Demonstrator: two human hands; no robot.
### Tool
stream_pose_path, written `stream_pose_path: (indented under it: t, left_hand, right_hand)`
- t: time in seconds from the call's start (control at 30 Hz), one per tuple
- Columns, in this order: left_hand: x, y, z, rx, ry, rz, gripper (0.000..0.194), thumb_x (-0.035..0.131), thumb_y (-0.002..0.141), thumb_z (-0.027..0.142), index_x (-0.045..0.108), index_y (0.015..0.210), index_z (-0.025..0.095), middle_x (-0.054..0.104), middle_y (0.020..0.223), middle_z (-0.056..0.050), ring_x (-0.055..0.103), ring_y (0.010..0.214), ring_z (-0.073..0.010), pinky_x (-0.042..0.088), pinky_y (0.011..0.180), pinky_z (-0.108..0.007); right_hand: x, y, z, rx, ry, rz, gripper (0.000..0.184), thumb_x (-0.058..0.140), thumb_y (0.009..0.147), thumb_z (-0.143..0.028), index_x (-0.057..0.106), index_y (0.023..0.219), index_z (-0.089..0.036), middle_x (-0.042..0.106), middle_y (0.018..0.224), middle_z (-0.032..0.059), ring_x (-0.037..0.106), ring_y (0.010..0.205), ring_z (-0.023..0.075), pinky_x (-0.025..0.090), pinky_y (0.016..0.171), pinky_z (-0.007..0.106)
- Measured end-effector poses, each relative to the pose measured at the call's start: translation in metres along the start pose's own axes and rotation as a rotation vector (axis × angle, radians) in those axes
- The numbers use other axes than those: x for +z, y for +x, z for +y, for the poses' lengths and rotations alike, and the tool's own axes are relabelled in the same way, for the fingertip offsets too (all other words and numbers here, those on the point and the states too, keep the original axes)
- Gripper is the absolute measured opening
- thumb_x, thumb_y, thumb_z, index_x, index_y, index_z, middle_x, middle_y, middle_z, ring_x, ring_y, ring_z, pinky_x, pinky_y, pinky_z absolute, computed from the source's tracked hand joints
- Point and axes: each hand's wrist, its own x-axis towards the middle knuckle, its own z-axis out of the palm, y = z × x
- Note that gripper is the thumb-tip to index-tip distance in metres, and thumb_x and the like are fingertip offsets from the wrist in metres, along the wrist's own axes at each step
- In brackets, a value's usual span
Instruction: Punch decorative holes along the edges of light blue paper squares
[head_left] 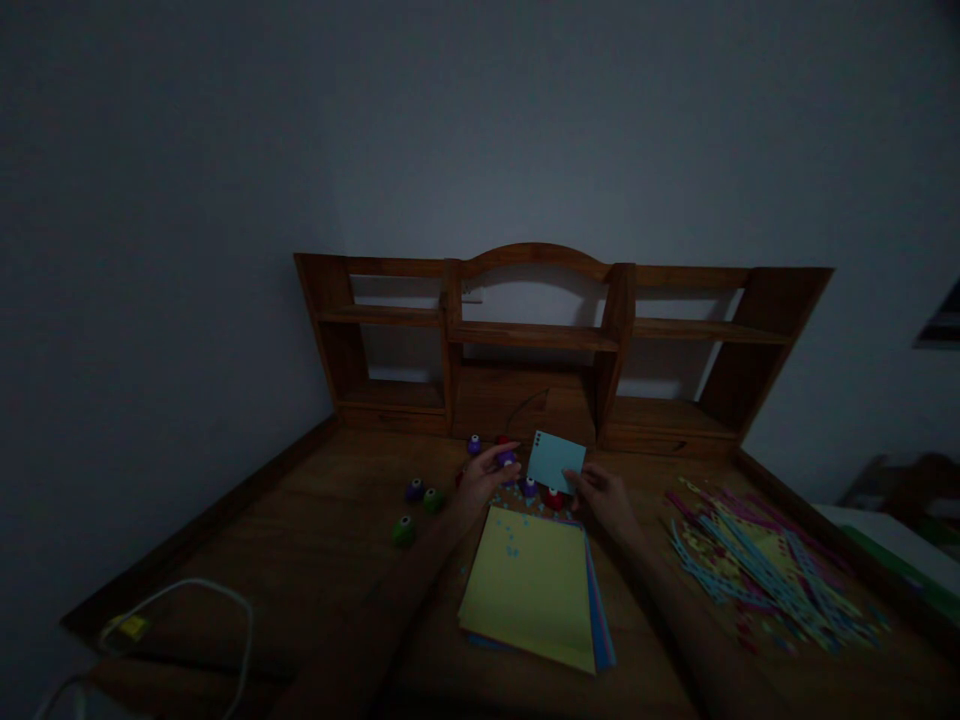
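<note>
Currently, the right grip point(576, 482) pinches the pale blue card point(556, 461) at its lower right corner. The card lies between both grips, its left edge toward the left grip point(514, 458), its top edge sloping down rightward; dark holes mark the upper left corner. Its longer axis cannot be told. The left grip curves around a purple piece point(508, 458); whether it clamps cannot be told. Left of it on the worktop point(330, 520): two green punches point(404, 531), one purple punch point(415, 490). Any markings are too small to read. Nearer the person: yellow sheet point(534, 590). Right of the right grip: coloured strips point(765, 570).
</note>
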Motion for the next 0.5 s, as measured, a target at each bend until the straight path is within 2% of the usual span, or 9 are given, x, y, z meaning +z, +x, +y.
stream_pose_path:
  t: [0.13,0.27,0.5]
  left_hand:
    - [0.001,0.001,0.000,-0.001,-0.013,0.023,0.057,0.079,0.067,0.035,0.062,0.118,0.018,0.065,0.100,-0.007,0.064,0.081,-0.0153,0.052,0.075,-0.029]
    - [0.003,0.000,0.006,-0.052,-0.016,0.046,0.051,0.074,0.072,0.043,0.064,0.114,0.017,0.064,0.099,-0.007,0.062,0.075,-0.0139,0.051,0.071,-0.028]
    - [0.004,-0.003,0.008,-0.060,0.171,0.068,0.042,0.059,0.080,0.056,0.067,0.091,0.016,0.064,0.081,-0.004,0.057,0.070,-0.0141,0.043,0.059,-0.023]
  right_hand:
    - [-0.001,0.000,-0.001,0.003,-0.014,0.000,0.038,0.064,0.077,-0.055,0.064,0.080,-0.016,0.063,0.056,0.0021,0.056,0.046,0.0146,0.040,0.044,0.023]
    - [-0.001,0.000,0.001,-0.005,-0.036,0.006,0.038,0.064,0.078,-0.054,0.063,0.078,-0.016,0.062,0.054,0.0019,0.056,0.047,0.0149,0.040,0.045,0.023]
    - [-0.002,0.002,0.002,0.018,0.025,0.109,0.041,0.067,0.073,-0.058,0.063,0.076,-0.017,0.061,0.051,0.0007,0.054,0.044,0.0158,0.038,0.044,0.025]
